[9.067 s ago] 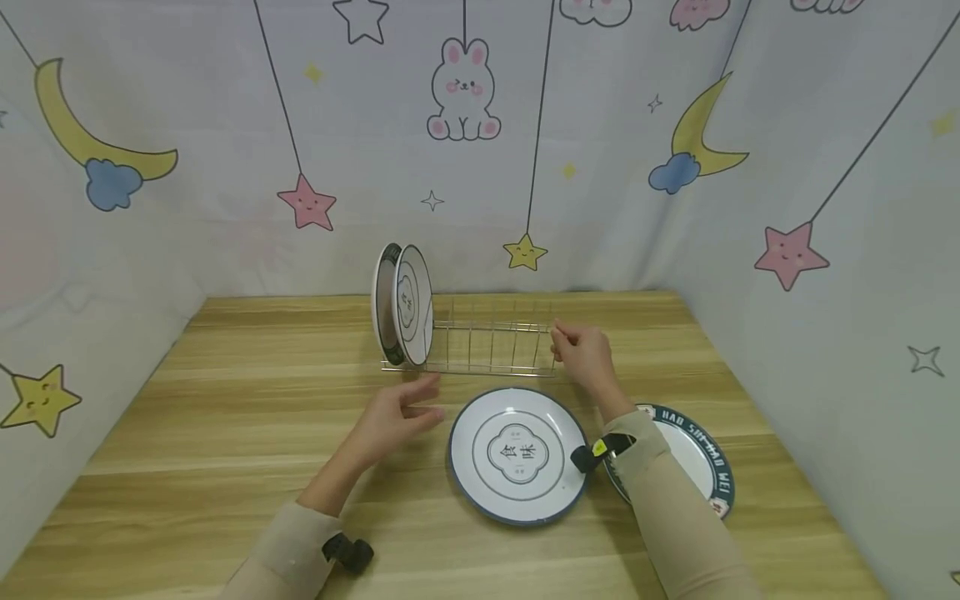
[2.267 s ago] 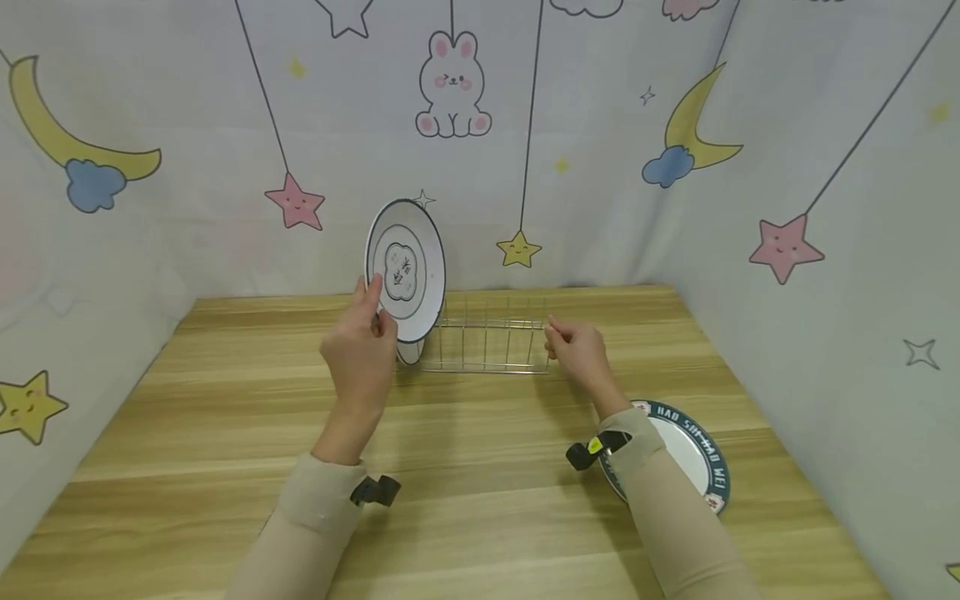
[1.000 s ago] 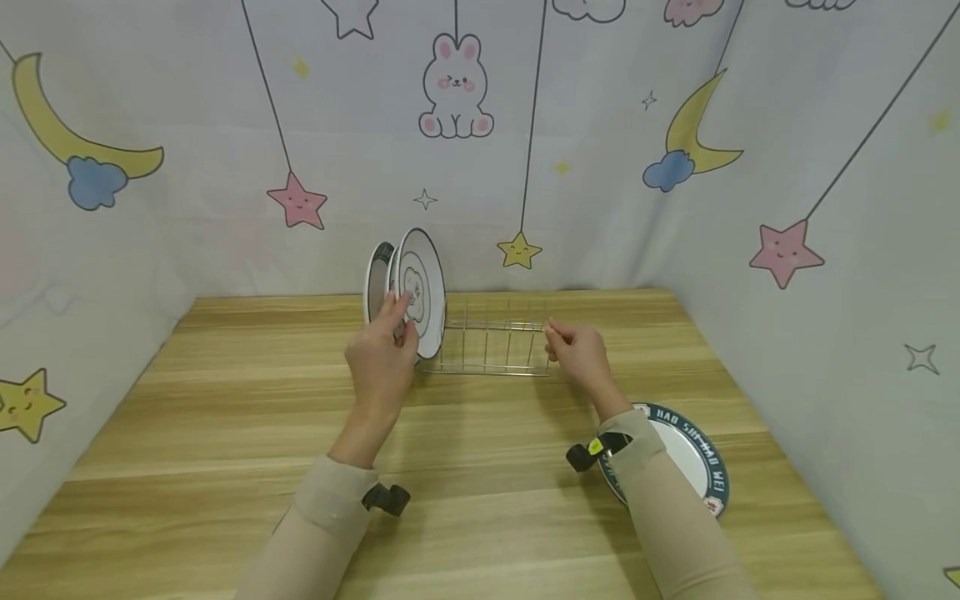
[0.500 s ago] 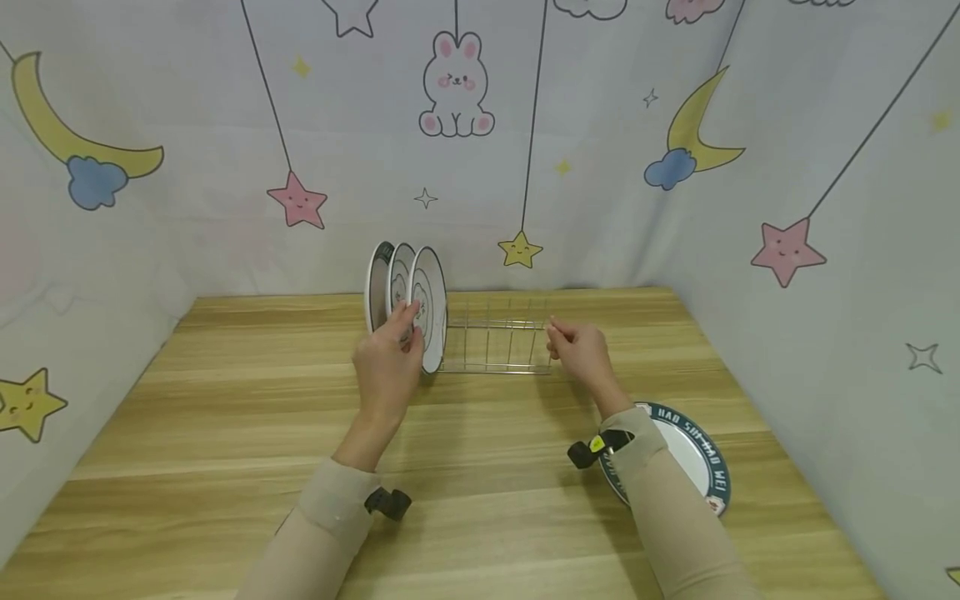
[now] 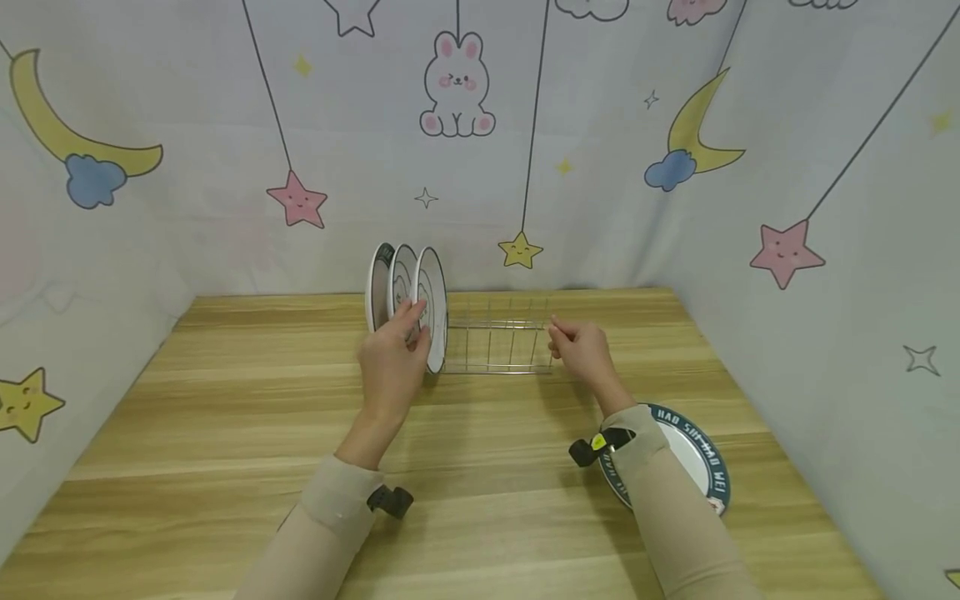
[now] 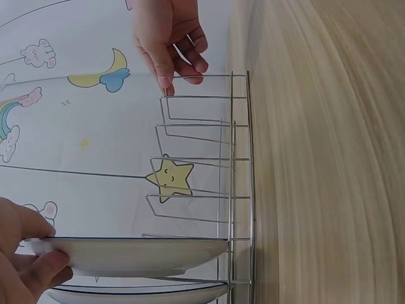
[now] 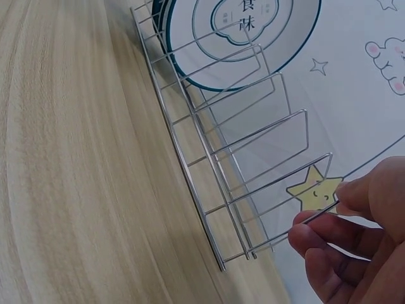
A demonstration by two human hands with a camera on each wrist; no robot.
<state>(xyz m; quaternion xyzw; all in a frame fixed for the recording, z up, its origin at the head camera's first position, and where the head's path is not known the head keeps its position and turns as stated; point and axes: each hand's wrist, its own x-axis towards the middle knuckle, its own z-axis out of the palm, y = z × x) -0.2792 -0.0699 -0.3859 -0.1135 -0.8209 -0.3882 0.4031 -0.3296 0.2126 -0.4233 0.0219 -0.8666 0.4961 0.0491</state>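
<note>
My left hand (image 5: 392, 358) pinches the near rim of a white plate (image 5: 435, 287) with a dark edge line, which stands upright in a wire dish rack (image 5: 498, 368). In the left wrist view, the thumb and fingers grip the edge of this plate (image 6: 145, 253), and its foot end meets the rack's wires. Two more plates stand to its left, a patterned white one (image 5: 402, 271) and a dark-rimmed one (image 5: 378, 287). At the rack's right end, my right hand (image 5: 585, 354) pinches the end wire, clearly seen in the right wrist view between thumb and forefinger (image 7: 313, 225).
A plate with a green lettered rim (image 5: 697, 450) lies flat on the wooden table (image 5: 480, 500), partly under the right forearm. Vacant wire slots (image 7: 253, 152) run between the plates and my right hand. A cartoon-printed curtain (image 5: 360, 125) hangs behind and at both sides.
The white plate, flat on the table at first, was lifted by my left hand and lowered into the rack beside the other two. My right hand has stayed on the rack's end.
</note>
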